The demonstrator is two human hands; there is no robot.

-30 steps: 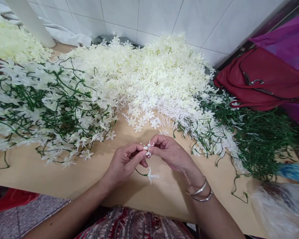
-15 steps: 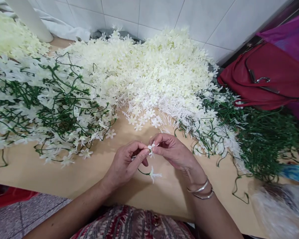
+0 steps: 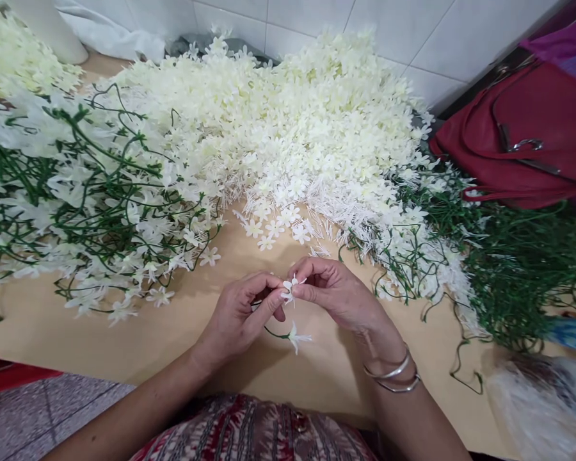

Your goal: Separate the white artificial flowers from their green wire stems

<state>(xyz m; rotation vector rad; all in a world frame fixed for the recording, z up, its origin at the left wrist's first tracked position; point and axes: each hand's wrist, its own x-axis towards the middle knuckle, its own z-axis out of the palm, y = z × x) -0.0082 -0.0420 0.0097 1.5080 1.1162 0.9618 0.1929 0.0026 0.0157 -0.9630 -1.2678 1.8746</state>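
Both hands meet over the near middle of the table, fingertips almost touching. Between them is a small white artificial flower (image 3: pixel 288 289). My left hand (image 3: pixel 246 312) is closed, pinching the flower and its green stem between thumb and forefinger. From below that hand a curved stem runs right and ends in a second white flower (image 3: pixel 297 337), hanging just above or lying on the table. My right hand (image 3: pixel 338 296), with two silver bangles at the wrist, pinches the first flower's petals or centre from the right. The fingertips partly hide that flower's join with the stem.
A heap of cream-white blossoms (image 3: pixel 288 121) lies along the tiled wall. Green-stemmed flowers (image 3: pixel 110 198) pile up on the left, bare green stems (image 3: pixel 528 269) on the right. A red handbag (image 3: pixel 532 134) and a clear plastic bag (image 3: pixel 547 403) are at the right.
The fingers keep nearly the same pinch, while the flower between them has turned slightly and shows its petals more to the left. The camera view has shifted a little.
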